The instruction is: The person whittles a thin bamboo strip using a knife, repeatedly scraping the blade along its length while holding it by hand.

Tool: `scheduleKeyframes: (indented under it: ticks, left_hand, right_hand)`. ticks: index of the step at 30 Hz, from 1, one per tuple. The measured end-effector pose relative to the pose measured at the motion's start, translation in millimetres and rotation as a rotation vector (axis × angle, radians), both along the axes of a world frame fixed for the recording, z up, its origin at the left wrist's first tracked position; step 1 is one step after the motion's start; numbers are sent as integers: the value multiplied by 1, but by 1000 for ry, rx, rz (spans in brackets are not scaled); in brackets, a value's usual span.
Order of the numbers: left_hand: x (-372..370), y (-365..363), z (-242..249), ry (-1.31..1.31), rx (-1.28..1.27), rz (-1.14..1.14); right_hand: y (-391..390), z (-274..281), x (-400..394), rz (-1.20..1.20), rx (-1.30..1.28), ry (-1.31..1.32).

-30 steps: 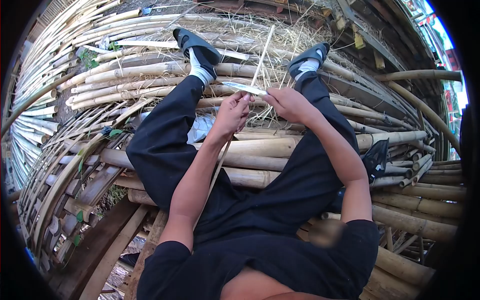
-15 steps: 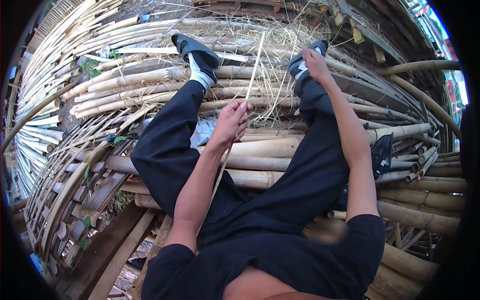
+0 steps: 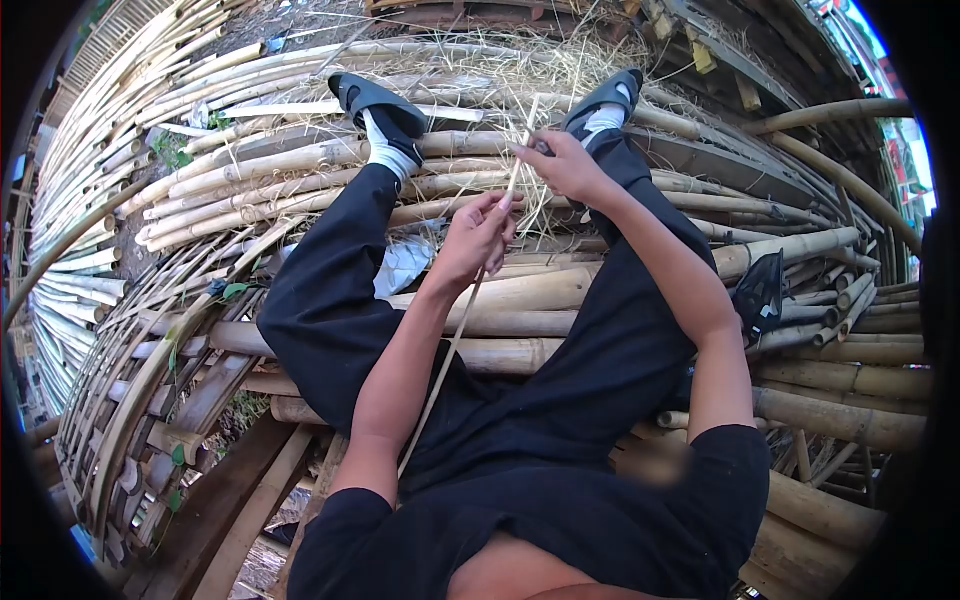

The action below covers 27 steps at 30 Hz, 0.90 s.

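Observation:
A long, thin bamboo strip point(image 3: 440, 372) runs from my lap up past my left hand point(image 3: 474, 238), whose fingers are closed around it. Farther up the strip, my right hand point(image 3: 572, 168) is closed on a small dark knife point(image 3: 541, 148), mostly hidden by the fingers. The knife lies right at the strip, a short way below its far end. Both hands are between my spread legs, the right one close to my right foot.
Stacked bamboo poles point(image 3: 530, 295) lie under and around my legs. Pale shavings point(image 3: 480, 75) are scattered near my sandals point(image 3: 385, 105). A white plastic scrap point(image 3: 405, 265) sits by my left knee, and a black bag point(image 3: 762, 295) is at the right.
My right hand has moved left and down from beside my right foot to the strip's upper part. My left hand keeps its hold, slightly lower and to the right; the strip's tip is lower.

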<state>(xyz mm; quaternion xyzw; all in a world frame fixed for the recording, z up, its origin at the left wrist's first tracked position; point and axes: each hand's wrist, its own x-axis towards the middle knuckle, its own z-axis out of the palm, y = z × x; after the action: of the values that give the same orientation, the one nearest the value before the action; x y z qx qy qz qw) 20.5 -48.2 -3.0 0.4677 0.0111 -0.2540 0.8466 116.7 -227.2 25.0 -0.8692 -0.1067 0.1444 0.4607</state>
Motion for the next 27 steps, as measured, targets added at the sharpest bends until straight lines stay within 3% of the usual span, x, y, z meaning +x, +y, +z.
scheduleKeyframes:
  ticks: [2, 6, 9, 14, 17, 19, 20, 22, 23, 25, 27]
  left_hand:
    - [2, 2, -6, 9, -21, 37]
    - [4, 13, -5, 11, -3, 112]
    - [4, 14, -2, -26, 50, 117]
    - [2, 14, -1, -33, 33, 138]
    - [-14, 10, 4, -84, 136, 86]
    - [-16, 13, -9, -96, 88, 95]
    - [-11, 15, -14, -88, 135, 146]
    - [-6, 17, -16, -60, 195, 167]
    - [-1, 17, -10, -66, 212, 136]
    - [3, 9, -10, -74, 210, 120]
    - [4, 2, -13, -120, 141, 139]
  right_hand:
    - [0, 0, -7, 141, -136, -180]
    - [-1, 23, -26, 328, -395, -258]
    - [-2, 15, -29, 386, -414, -310]
    - [-20, -9, 0, 421, -495, -415]
    - [-78, -27, 57, 291, -657, -648]
    - [-92, -1, 68, 54, -653, -347]
    - [-87, 0, 73, 63, -648, -351]
    - [-81, 2, 59, -131, -299, -240]
    - [-71, 4, 46, -113, -210, -268]
    - [-48, 6, 24, 154, -150, -453]
    - [-22, 17, -2, 238, -251, -253]
